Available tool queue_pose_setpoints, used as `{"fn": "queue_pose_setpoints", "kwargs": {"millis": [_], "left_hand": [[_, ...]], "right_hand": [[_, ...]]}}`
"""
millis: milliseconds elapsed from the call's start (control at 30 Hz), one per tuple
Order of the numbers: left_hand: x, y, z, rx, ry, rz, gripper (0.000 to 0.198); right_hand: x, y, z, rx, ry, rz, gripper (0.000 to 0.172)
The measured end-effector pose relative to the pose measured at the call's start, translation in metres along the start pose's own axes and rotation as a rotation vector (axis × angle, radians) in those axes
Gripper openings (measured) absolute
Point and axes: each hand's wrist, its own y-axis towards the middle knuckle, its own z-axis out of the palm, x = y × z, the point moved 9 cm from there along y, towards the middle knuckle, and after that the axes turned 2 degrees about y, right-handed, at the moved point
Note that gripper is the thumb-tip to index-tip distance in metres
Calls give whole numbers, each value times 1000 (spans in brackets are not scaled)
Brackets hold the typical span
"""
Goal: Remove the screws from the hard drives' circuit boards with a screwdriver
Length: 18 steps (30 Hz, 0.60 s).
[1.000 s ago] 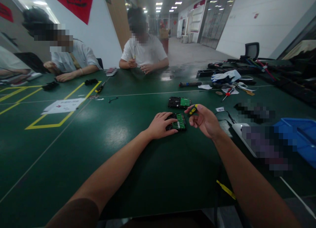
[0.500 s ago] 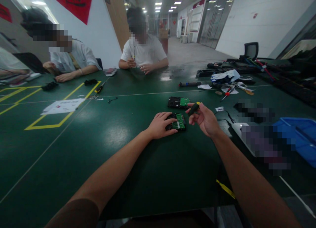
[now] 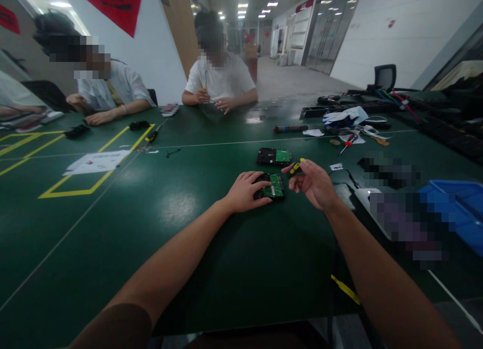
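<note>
My left hand (image 3: 247,192) rests on a hard drive with a green circuit board (image 3: 274,186), its fingers and thumb around the left part of the drive. To the right, my right hand (image 3: 310,182) holds a small yellow and dark screwdriver (image 3: 296,166) by its handle, just above and beside the drive. The screwdriver's tip cannot be made out. A second hard drive (image 3: 266,156), with its green board at the right, lies flat just behind the first one, touched by neither hand.
Across the green table (image 3: 211,278) sit two people. A blue basket (image 3: 458,208) is at the right. Behind it lie a red screwdriver (image 3: 350,141), gloves (image 3: 345,116) and cables. A white paper (image 3: 96,162) and another screwdriver (image 3: 153,134) lie on the left.
The screwdriver has turned in my right hand, so more of its yellow parts show. My left hand and both drives are where they were.
</note>
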Motion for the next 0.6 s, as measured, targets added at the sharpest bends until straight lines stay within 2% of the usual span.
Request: {"fn": "queue_pose_setpoints", "kwargs": {"millis": [200,500,600], "left_hand": [[0,1,0,7,-7,3,60],[2,0,2,-4,-16,8,59],[1,0,1,-8,-19,13,59]], "right_hand": [[-5,2,0,-8,79,44,42],[-2,-2,6,3,6,49,41],[2,-3,9,29,-21,43,35]]}}
